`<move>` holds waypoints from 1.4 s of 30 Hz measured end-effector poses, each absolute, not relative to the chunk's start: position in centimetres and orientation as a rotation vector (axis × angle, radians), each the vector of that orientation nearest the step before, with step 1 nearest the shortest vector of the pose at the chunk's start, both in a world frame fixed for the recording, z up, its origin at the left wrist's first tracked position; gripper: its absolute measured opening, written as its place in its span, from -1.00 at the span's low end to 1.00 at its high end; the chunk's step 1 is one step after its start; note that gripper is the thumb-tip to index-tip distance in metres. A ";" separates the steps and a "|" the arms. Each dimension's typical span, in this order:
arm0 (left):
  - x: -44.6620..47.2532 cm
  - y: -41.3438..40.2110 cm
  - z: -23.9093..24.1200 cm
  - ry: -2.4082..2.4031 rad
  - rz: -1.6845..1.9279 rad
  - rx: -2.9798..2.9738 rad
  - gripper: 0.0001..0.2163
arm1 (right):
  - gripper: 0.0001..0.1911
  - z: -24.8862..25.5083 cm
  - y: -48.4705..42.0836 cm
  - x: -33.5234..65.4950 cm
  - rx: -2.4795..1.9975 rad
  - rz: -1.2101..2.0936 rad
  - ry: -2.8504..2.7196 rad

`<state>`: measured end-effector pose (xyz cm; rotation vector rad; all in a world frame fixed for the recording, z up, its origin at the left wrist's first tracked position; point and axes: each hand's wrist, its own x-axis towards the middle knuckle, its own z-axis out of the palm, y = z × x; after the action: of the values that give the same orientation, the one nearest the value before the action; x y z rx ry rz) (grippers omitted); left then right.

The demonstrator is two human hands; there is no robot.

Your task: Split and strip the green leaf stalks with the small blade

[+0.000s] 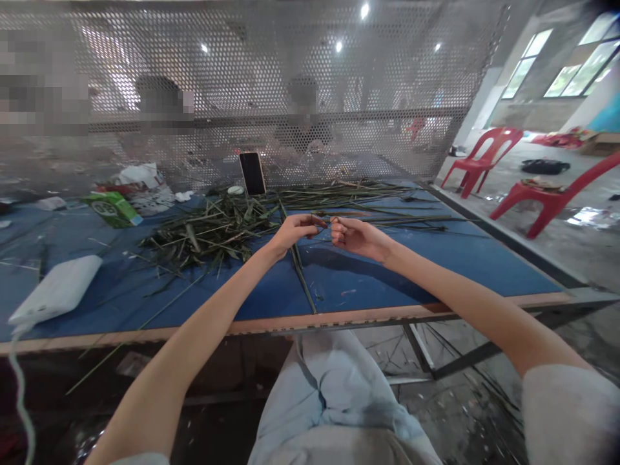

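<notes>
In front of the phone (252, 173), above the blue tabletop (436, 258): left hand (294, 231) and right hand (357, 236), each grip pinched on one thin green stalk (325, 220). Judged step: splitting the stalk, which calls for steady, opposed pulls.

The thin strip (325, 221) pinched between left hand (295, 234) and right hand (357, 236) is too small to identify.

A thin, dark stalk (325, 221) is pinched roughly level between left hand (295, 231) and right hand (356, 237), above the blue bench (484, 258).
</notes>
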<state>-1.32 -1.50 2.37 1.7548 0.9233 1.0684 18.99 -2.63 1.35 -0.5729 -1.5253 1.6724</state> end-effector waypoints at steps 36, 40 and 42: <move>-5.5 -3.0 10.7 1.009 1.262 1.270 -0.89 | -0.36 5.3 1.8 26.9 -0.835 1.018 -1.612; -4.9 -1.8 8.1 1.145 1.057 1.170 -0.88 | -0.44 3.2 3.0 25.4 -1.090 0.873 -1.692; -4.0 -1.5 6.1 1.208 0.926 1.147 -0.84 | -0.50 1.8 2.7 24.4 -1.340 0.587 -1.885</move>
<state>-3.97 -1.45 6.07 1.1473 1.2084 0.9256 24.40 2.74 1.82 -1.3397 -1.8848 0.5868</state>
